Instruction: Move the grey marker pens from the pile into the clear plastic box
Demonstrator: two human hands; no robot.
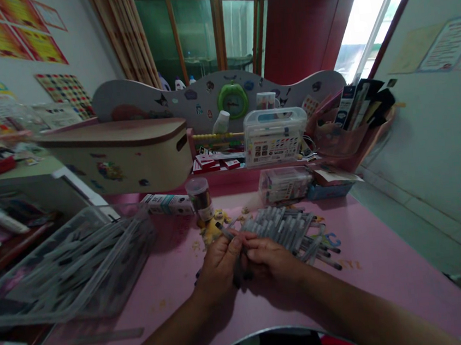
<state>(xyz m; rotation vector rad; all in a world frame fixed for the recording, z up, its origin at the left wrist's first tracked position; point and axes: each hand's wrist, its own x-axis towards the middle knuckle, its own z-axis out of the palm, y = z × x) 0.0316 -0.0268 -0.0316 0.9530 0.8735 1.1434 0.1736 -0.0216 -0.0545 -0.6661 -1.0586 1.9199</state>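
Over the front middle of the pink desk [174,310], my two hands meet with their fingers closed. My left hand [220,258] grips dark-capped pens [223,229] whose ends stick out above and below the fingers. Against it, my right hand [270,256] pinches at the same small bunch; which pens each hand holds is partly hidden by the fingers. Just beyond and to the right of my right hand lies a heap of grey, clear-barrelled pens [281,225], some with black caps pointing right.
At left stands a clear plastic bin [97,282] full of similar pens. A ruler-like strip [110,336] lies in front of it. Behind the hands are a round clear jar [200,197], a clear box [283,185], a lidded cream storage box [130,161] and a clear carrying case [275,137].
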